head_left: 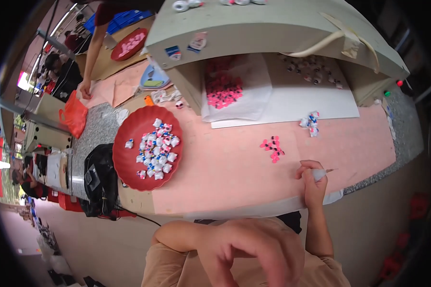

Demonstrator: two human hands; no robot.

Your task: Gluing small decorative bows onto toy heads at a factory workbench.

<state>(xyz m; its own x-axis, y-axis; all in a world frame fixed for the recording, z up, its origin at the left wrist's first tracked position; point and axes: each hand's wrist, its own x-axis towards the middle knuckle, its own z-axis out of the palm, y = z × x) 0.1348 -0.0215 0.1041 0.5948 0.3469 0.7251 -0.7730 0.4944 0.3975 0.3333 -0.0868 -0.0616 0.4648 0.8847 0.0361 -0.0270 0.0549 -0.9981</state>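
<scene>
Closest to the camera looms the left hand [251, 244], raised before the person's tan shirt [165, 265], its fingers bent downward – blur and the picture's lower edge hide the tips, so I cannot tell whether they pinch anything. Beyond it, over the near right part of the pink table covering [215, 177], the right hand [313, 184] is closed around a small translucent needle-tipped bottle [319, 174]. That bottle lies within the curled fingers, its thin needle pointing to the right.

Just beyond the right hand and to its left, a loose cluster of small pink pieces with dark spots [274, 149] lies on the covering, apart from the fingers. Farther away, almost straight beyond that hand, a little group of white-and-blue figurines [311, 124] sits near the front edge of a white board [292, 115]. Under the grey hood [273, 36], many more pink pieces [225, 92] are heaped on a white plastic sheet [258, 91].

Well to the left stands a red scalloped dish [128, 165] – similar figurines are piled in it. Past the dish, a co-worker's hand [85, 89] reaches down beside an orange-red plastic bag [74, 117].
</scene>
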